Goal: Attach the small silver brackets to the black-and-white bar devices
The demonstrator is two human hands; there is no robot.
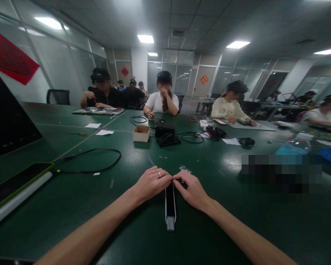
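My left hand (154, 181) and my right hand (191, 188) meet at the fingertips, both pinched closed over the far end of a long narrow black strip with a pale rim (170, 202). What the fingertips hold, if anything, is too small and covered to make out. A ring sits on a finger of my left hand. The strip lies on the green table, with a grey block-like piece (170, 223) at its near end. Just beyond my right hand lies a small heap of shiny metal bits, perhaps a chain (185, 169), partly hidden by the fingers.
A small cardboard box (141, 134) and a black device on a stand (165, 134) stand ahead. Black cable (99, 172) loops at left near a green-edged phone (19, 186). A clear bottle (295, 146) lies right. Several people sit across the table.
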